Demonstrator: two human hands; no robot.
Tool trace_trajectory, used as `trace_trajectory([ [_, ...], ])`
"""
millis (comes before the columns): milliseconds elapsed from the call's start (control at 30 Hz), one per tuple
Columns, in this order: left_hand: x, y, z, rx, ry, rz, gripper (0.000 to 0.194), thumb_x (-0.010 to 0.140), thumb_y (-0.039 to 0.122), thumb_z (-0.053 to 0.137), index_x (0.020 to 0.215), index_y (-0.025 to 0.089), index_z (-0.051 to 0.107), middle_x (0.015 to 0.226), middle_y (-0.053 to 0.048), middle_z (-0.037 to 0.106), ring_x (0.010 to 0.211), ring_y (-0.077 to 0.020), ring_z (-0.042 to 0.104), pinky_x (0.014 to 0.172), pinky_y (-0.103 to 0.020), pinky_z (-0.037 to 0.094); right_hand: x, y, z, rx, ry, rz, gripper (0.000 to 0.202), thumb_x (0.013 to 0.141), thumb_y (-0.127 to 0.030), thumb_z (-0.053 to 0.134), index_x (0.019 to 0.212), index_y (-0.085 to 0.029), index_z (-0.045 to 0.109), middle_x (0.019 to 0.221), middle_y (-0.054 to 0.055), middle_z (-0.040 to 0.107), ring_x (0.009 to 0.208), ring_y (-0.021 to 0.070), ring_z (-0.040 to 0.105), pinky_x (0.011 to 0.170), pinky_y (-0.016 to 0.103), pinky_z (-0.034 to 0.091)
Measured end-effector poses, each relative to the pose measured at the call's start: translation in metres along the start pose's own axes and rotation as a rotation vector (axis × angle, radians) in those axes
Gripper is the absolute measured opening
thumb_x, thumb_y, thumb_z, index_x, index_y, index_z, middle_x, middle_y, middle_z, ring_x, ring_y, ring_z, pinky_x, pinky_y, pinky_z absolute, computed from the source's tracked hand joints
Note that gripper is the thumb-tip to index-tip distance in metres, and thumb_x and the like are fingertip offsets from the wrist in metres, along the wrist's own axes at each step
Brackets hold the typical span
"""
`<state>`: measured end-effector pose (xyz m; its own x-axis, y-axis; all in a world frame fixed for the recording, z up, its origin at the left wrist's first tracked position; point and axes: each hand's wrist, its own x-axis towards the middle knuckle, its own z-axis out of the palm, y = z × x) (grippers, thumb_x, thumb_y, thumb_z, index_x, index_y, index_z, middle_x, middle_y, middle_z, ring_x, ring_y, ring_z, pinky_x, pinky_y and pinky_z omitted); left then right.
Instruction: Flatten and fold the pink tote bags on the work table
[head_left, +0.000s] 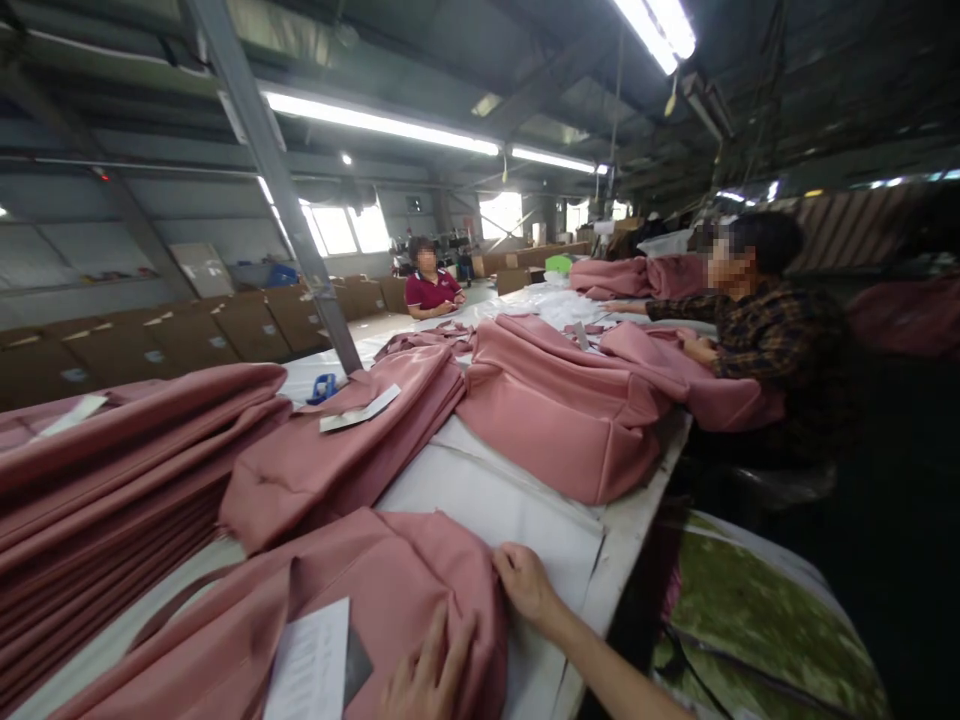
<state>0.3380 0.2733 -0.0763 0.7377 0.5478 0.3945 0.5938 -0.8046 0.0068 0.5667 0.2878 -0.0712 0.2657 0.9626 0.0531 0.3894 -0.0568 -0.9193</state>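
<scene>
A pink leather-look bag with a strap lies on the white-topped table right in front of me. On it rests a white printed sheet, with a grey patch showing beside it. My left hand lies on the bag's near part, fingers spread and stretched out. At the bag's right edge, my right hand has its fingers closed on the pink material. Just beyond lies another flat pink bag with a white tag on top.
A tall stack of folded pink pieces fills the left. Further along stands a bulky pink bag. A metal post rises by a blue tape dispenser. One co-worker handles pink material at right; another person is across the table.
</scene>
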Motion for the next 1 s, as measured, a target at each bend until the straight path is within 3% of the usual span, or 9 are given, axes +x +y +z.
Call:
trace_trajectory([
  [67, 0.013, 0.015, -0.033, -0.175, -0.088, -0.014, 0.067, 0.077, 0.021, 0.056, 0.14, 0.031, 0.039, 0.141, -0.006, 0.046, 0.122, -0.0284, 0.052, 0.093, -0.038, 0.05, -0.007, 0.002, -0.006, 0.064, -0.045, -0.002, 0.033, 0.088, -0.043, 0.038, 0.066, -0.019, 0.047, 0.061, -0.002, 0.044, 0.062, 0.0139, 0.043, 0.061, 0.028, 0.038],
  [133, 0.024, 0.021, -0.06, -0.394, -0.079, -0.236, 0.063, 0.081, 0.017, 0.049, 0.142, 0.023, 0.036, 0.139, -0.008, 0.049, 0.123, -0.0243, 0.051, 0.099, -0.038, 0.047, -0.016, 0.005, -0.015, 0.152, -0.13, -0.006, 0.027, 0.084, -0.041, 0.047, 0.093, -0.017, 0.055, 0.08, 0.002, 0.057, 0.07, 0.0148, 0.052, 0.065, 0.028, 0.045],
  [233, 0.032, 0.018, -0.084, -0.677, -0.081, -0.432, 0.056, 0.084, 0.02, 0.048, 0.139, 0.019, 0.041, 0.134, -0.007, 0.054, 0.121, -0.0222, 0.053, 0.101, -0.038, 0.044, -0.03, 0.003, -0.024, 0.285, -0.261, -0.016, 0.074, 0.072, -0.036, 0.066, 0.136, -0.019, 0.034, 0.124, 0.012, 0.053, 0.096, 0.0176, 0.059, 0.08, 0.031, 0.05],
  [333, 0.033, 0.014, -0.094, -0.779, -0.094, -0.453, 0.053, 0.085, 0.023, 0.049, 0.138, 0.02, 0.043, 0.131, -0.007, 0.057, 0.119, -0.023, 0.054, 0.103, -0.041, 0.042, -0.031, -0.01, -0.023, 0.274, -0.255, -0.022, 0.097, 0.063, -0.03, 0.075, 0.145, -0.018, 0.025, 0.14, 0.018, 0.04, 0.109, 0.0233, 0.056, 0.089, 0.036, 0.048],
  [433, 0.034, 0.015, -0.1, -0.769, -0.095, -0.44, 0.054, 0.085, 0.021, 0.048, 0.139, 0.022, 0.042, 0.122, -0.007, 0.063, 0.111, -0.0216, 0.057, 0.1, -0.04, 0.043, -0.023, -0.028, -0.017, 0.161, -0.176, -0.091, 0.086, 0.058, -0.023, 0.074, 0.137, -0.017, 0.042, 0.128, 0.013, 0.055, 0.103, 0.0249, 0.058, 0.084, 0.034, 0.049],
  [533, 0.029, 0.02, -0.096, -0.716, -0.092, -0.399, 0.055, 0.084, 0.016, 0.048, 0.138, 0.025, 0.043, 0.116, -0.006, 0.064, 0.102, -0.0189, 0.06, 0.093, -0.035, 0.048, -0.018, -0.036, -0.012, 0.141, -0.17, -0.127, 0.042, 0.059, -0.018, 0.064, 0.101, -0.017, 0.068, 0.089, 0.0, 0.069, 0.086, 0.0216, 0.061, 0.068, 0.025, 0.046],
  [667, 0.003, 0.026, -0.063, -0.476, -0.04, -0.218, 0.062, 0.084, 0.009, 0.043, 0.143, 0.027, 0.035, 0.134, -0.008, 0.054, 0.119, -0.0222, 0.054, 0.1, -0.038, 0.044, -0.022, -0.026, -0.004, 0.126, -0.035, -0.023, 0.016, 0.062, -0.018, 0.05, 0.061, -0.015, 0.066, 0.06, -0.002, 0.062, 0.067, 0.0171, 0.057, 0.057, 0.024, 0.038],
  [833, -0.024, 0.03, -0.025, -0.179, -0.029, -0.047, 0.069, 0.082, 0.01, 0.045, 0.147, 0.023, 0.025, 0.143, -0.011, 0.044, 0.132, -0.0259, 0.04, 0.103, -0.042, 0.043, -0.02, -0.014, -0.007, 0.224, -0.029, 0.138, 0.013, 0.059, -0.02, 0.054, 0.066, -0.015, 0.064, 0.066, 0.001, 0.064, 0.066, 0.0156, 0.056, 0.063, 0.025, 0.042],
  [1000, 0.007, 0.024, -0.034, -0.142, 0.021, 0.018, 0.044, 0.083, 0.038, 0.058, 0.125, 0.025, 0.056, 0.14, -0.011, 0.048, 0.12, -0.026, 0.054, 0.095, -0.036, 0.05, -0.016, -0.032, -0.029, 0.327, -0.21, 0.331, 0.019, 0.071, -0.029, 0.05, 0.072, -0.014, 0.063, 0.068, 0.004, 0.065, 0.057, 0.0112, 0.056, 0.055, 0.022, 0.045],
])
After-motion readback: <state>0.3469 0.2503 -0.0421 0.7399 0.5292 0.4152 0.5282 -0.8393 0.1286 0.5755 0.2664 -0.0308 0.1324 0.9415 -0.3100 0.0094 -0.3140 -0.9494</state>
